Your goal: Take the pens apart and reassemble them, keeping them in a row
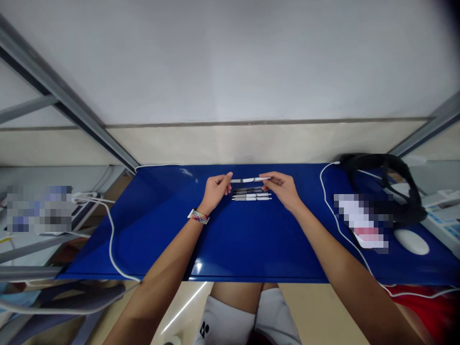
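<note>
A white pen (pixel 249 180) with a grey grip lies level between my two hands, just beyond a row of other pens. My left hand (pixel 217 189) pinches its grip end between thumb and fingers. At the other end, my right hand (pixel 280 187) has its fingertips closed on the pen. Several pens lie side by side on the blue table (pixel 251 239), nearer to me than the held one. Closest is a white and grey pen (pixel 251 197); behind it are dark pens (pixel 247 190), partly covered by my right fingers. A patterned band (pixel 198 216) circles my left wrist.
On the right lie a black headset (pixel 386 187), a phone (pixel 362 225) with a blurred-out screen and a white oval object (pixel 411 241). White cables (pixel 328 206) run along both sides. Metal posts (pixel 79 105) flank the table, and a wall (pixel 230 143) stands behind it.
</note>
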`<state>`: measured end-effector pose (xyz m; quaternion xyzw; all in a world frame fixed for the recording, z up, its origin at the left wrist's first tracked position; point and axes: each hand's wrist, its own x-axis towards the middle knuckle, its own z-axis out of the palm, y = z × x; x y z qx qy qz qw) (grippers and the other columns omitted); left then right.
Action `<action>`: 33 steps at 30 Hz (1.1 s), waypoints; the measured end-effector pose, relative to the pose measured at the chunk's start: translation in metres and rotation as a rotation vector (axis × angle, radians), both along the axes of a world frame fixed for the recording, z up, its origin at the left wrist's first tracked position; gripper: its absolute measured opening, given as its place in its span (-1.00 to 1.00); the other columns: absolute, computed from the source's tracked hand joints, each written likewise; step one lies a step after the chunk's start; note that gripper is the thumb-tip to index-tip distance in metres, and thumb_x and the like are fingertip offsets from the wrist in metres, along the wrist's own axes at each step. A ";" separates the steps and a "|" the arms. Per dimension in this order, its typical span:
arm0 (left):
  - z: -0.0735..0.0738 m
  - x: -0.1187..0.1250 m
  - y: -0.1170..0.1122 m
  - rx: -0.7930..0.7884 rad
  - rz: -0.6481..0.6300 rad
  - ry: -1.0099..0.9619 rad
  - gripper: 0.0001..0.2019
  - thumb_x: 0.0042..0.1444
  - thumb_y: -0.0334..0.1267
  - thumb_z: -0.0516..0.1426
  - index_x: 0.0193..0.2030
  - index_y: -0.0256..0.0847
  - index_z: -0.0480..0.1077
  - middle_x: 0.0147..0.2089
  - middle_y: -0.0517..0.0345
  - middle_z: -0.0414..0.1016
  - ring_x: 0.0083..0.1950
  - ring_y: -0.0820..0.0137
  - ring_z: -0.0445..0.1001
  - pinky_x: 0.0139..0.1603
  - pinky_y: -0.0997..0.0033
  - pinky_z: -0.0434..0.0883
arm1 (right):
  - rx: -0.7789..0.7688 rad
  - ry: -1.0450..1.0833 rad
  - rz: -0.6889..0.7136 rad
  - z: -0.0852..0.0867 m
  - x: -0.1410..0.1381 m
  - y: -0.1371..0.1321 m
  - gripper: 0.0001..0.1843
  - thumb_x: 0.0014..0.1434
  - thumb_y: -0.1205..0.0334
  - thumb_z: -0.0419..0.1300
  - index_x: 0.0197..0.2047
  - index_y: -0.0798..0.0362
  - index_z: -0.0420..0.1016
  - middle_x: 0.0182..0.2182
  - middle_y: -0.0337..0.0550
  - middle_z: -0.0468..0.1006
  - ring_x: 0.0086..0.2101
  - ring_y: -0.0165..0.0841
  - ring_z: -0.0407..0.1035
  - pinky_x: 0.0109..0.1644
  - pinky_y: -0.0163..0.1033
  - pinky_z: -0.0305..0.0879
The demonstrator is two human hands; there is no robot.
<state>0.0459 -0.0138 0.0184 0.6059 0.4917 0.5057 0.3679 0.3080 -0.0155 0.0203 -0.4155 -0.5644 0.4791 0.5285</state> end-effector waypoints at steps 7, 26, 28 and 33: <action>-0.003 -0.002 0.001 -0.079 0.009 0.026 -0.21 0.36 0.39 0.11 -0.73 -0.15 0.40 -0.72 0.09 0.37 -0.70 0.49 0.27 -0.58 0.42 0.17 | 0.058 -0.029 0.037 0.002 0.001 -0.002 -0.81 0.17 0.07 0.46 -0.15 -0.09 0.80 -0.30 -0.15 0.72 -0.33 -0.24 0.62 -0.17 -0.06 0.57; 0.004 -0.003 -0.001 -0.130 0.054 -0.008 -0.17 0.37 0.41 0.06 -0.76 -0.17 0.31 -0.72 0.12 0.35 -0.71 0.55 0.22 -0.59 0.44 0.14 | 0.550 -0.281 -0.049 0.009 -0.004 -0.016 -0.80 0.33 0.25 0.39 -0.06 -0.21 0.82 -0.16 -0.16 0.78 -0.19 -0.19 0.66 -0.06 -0.01 0.62; 0.005 -0.005 0.000 -0.075 0.064 0.007 -0.21 0.37 0.38 0.10 -0.72 -0.18 0.34 -0.70 0.13 0.37 -0.69 0.53 0.26 -0.58 0.45 0.16 | 0.400 -0.217 -0.024 0.005 -0.005 -0.014 -0.83 0.29 0.18 0.44 -0.06 -0.17 0.83 -0.22 -0.15 0.77 -0.25 -0.21 0.64 -0.13 -0.04 0.60; 0.005 -0.006 -0.001 0.066 0.018 0.005 -0.51 0.35 0.15 0.27 -0.44 -0.21 0.48 -0.59 0.21 0.47 -0.54 0.49 0.43 -0.43 0.50 0.35 | 0.022 0.033 0.007 0.000 -0.007 -0.007 -0.70 0.11 0.03 0.57 -0.11 -0.08 0.82 -0.36 -0.12 0.76 -0.34 -0.21 0.66 -0.19 -0.07 0.61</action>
